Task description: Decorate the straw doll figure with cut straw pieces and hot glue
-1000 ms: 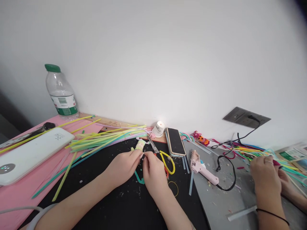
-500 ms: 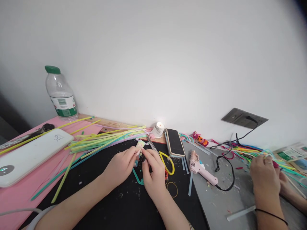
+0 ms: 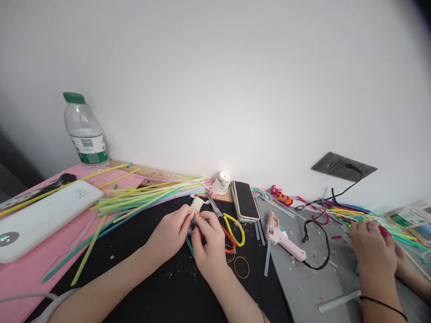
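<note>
Two bare hands met over a black mat on a table, working on a small pale yellow-green figure with lilac loops at its far end. The figure was near the middle of the mat's far edge, just left of the scissors. The left hand was pinched on its near end, fingertips covering part of it. The right hand had its fingers curled in against the same end; a small dark bit showed there, but whether they gripped it could not be told.

Compared with a second earlier, the right hand had shifted a little left and curled more. It now hid the bent corner of a teal strip, leaving a short length visible, and uncovered more of a red handle beside the scissors' yellow one. The figure had stayed in nearly the same spot.

The phone, white paper cup and pink glue gun lay or stood where they had been. At far right, a co-worker's hand had turned slightly near a magenta piece.
</note>
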`<action>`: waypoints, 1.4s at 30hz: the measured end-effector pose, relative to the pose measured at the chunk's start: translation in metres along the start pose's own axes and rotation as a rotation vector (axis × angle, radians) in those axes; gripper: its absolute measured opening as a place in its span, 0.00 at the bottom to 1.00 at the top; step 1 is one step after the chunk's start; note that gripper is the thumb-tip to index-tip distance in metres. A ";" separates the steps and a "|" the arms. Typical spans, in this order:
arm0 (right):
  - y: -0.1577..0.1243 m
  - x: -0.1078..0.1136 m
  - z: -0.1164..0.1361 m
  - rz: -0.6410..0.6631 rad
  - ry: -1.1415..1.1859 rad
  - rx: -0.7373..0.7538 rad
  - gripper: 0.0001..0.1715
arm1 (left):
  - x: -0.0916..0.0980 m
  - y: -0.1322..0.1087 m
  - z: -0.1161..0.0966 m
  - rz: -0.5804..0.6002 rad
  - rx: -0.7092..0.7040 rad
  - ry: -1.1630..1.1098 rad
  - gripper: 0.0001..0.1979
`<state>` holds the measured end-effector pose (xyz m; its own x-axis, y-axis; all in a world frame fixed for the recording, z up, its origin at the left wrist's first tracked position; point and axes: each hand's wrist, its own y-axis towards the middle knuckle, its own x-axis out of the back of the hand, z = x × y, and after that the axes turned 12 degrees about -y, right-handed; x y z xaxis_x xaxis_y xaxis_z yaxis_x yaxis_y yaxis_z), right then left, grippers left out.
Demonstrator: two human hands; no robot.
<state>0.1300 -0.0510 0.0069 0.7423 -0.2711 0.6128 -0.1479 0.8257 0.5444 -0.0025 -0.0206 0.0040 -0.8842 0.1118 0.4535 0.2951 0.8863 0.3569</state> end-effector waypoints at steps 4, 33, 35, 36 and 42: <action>0.000 -0.002 0.002 -0.014 -0.007 -0.015 0.20 | -0.002 0.000 -0.001 -0.013 0.010 -0.009 0.11; 0.013 0.008 -0.012 -0.153 -0.034 -0.020 0.10 | 0.009 0.005 -0.014 0.146 -0.019 -0.079 0.13; 0.014 0.009 -0.017 -0.151 -0.026 -0.069 0.08 | 0.012 0.005 -0.014 0.190 -0.031 -0.082 0.13; 0.014 0.009 -0.019 -0.143 -0.018 -0.094 0.08 | 0.014 0.005 -0.014 0.197 -0.034 -0.093 0.14; 0.012 0.011 -0.035 -0.152 0.013 -0.174 0.17 | 0.026 0.015 0.007 -0.203 0.096 -0.025 0.12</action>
<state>0.1593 -0.0265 -0.0004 0.7557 -0.3931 0.5237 0.0801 0.8493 0.5219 -0.0241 -0.0013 0.0152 -0.9311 -0.0628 0.3592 0.0757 0.9303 0.3588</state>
